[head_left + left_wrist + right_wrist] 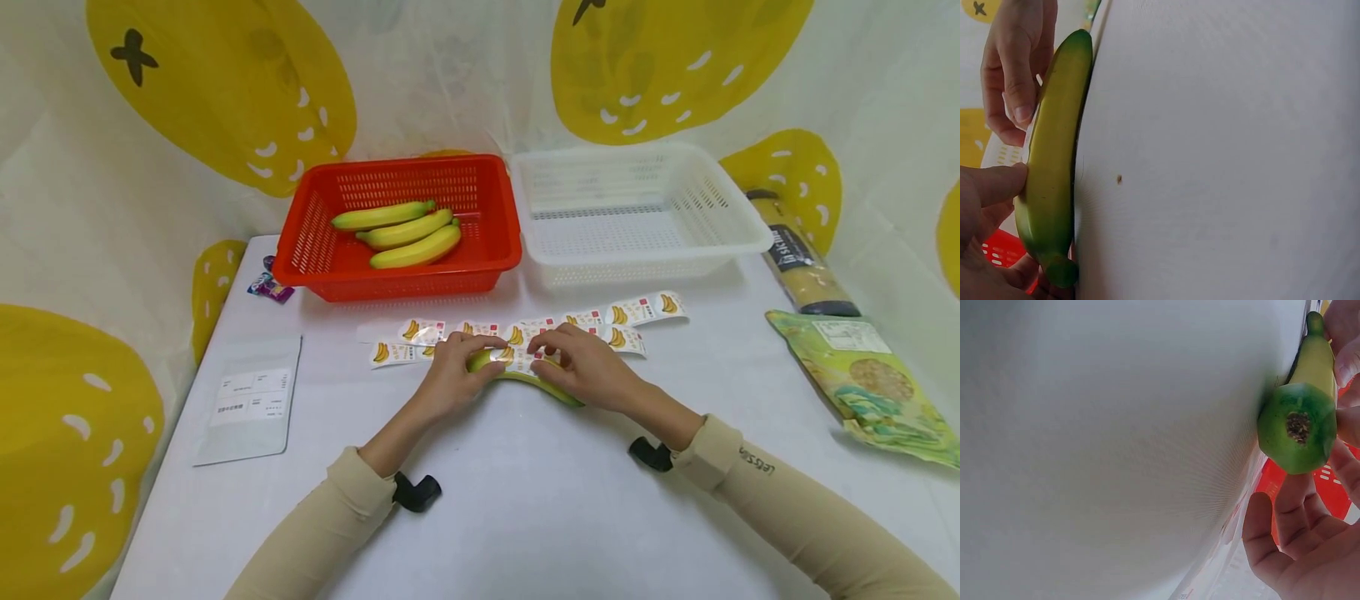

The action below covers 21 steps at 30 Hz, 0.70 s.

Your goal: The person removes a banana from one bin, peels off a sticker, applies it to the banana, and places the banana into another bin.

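head view: both hands' grips clasp banana beside banana-print labels.

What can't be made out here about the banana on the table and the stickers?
- Banana: in the head view both hands cover its middle; only its ends show.
- Sticker under the fingers: whether it is already stuck on is hidden by the left hand and right hand.
- Sticker strips: print too small to read.
- White pouch: label text too small.
- Wrist views: sticker side of the banana faces away.
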Each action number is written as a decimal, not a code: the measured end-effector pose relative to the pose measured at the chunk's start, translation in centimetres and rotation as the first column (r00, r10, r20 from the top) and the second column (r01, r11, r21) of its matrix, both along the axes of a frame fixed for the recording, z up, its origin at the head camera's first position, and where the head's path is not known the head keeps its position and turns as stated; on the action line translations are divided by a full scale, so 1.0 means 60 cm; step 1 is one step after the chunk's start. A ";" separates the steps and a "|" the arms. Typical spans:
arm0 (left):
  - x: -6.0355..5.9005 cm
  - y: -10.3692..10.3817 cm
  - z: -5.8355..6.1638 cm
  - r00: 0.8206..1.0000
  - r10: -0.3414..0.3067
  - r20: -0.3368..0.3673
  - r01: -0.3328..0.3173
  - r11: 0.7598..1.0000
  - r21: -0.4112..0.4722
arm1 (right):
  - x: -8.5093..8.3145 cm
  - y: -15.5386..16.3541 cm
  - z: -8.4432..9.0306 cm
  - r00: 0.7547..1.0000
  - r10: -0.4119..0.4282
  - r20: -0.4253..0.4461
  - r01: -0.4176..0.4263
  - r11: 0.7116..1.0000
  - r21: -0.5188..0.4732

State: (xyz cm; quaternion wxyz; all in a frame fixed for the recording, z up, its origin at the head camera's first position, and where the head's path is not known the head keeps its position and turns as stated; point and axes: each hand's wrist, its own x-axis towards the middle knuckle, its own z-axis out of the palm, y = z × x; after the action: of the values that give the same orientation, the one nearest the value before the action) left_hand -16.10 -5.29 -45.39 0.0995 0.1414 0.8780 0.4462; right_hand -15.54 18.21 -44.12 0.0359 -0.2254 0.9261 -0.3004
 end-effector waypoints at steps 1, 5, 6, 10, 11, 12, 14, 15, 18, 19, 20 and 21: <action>0.000 -0.001 0.000 1.000 0.000 0.002 0.000 1.000 -0.004 | 0.000 0.000 0.000 1.000 0.001 0.000 -0.001 1.000 -0.001; 0.001 -0.002 0.001 1.000 -0.010 -0.015 0.010 1.000 -0.002 | 0.000 0.001 -0.001 1.000 0.008 -0.002 -0.008 1.000 -0.011; 0.002 -0.002 0.001 1.000 -0.013 -0.023 0.013 1.000 -0.001 | 0.000 0.001 -0.002 1.000 0.008 -0.004 -0.008 1.000 -0.013; 0.001 -0.001 0.000 0.999 -0.018 -0.051 0.018 1.000 0.003 | 0.000 0.003 -0.002 1.000 0.007 -0.009 -0.007 1.000 -0.020; 0.001 -0.001 0.000 0.998 -0.017 -0.054 0.017 1.000 0.004 | 0.000 0.003 -0.002 1.000 0.006 -0.010 -0.006 1.000 -0.021; 0.001 0.000 -0.001 0.998 -0.016 -0.056 0.016 1.000 0.004 | 0.000 0.004 -0.002 1.000 0.005 -0.010 -0.006 1.000 -0.022; 0.000 0.000 -0.001 0.998 -0.015 -0.058 0.015 1.000 0.006 | 0.000 0.004 -0.002 1.000 0.006 -0.014 -0.006 1.000 -0.022; 0.000 0.001 -0.002 0.998 -0.014 -0.060 0.015 1.000 0.006 | 0.000 0.004 -0.002 1.000 0.005 -0.017 -0.006 1.000 -0.022; 0.000 0.002 -0.002 0.998 -0.013 -0.060 0.013 1.000 0.008 | -0.001 0.004 -0.002 1.000 0.007 -0.017 -0.007 1.000 -0.023; 0.000 0.001 -0.002 0.998 -0.012 -0.061 0.012 1.000 0.008 | -0.001 0.004 -0.003 1.000 0.008 -0.016 -0.009 1.000 -0.026; 0.000 0.001 -0.003 0.998 -0.011 -0.066 0.012 1.000 0.009 | -0.002 0.004 -0.003 1.000 0.010 -0.015 -0.010 1.000 -0.027; 0.001 0.001 -0.004 0.998 -0.011 -0.069 0.011 1.000 0.009 | -0.002 0.005 -0.002 1.000 0.009 -0.013 -0.009 1.000 -0.029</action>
State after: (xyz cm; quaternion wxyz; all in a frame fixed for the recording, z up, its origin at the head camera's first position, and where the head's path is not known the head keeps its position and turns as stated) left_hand -16.06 -5.26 -45.61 0.0709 0.1620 0.8781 0.4446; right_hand -15.67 18.48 -44.21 0.0281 -0.2319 0.9209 -0.3122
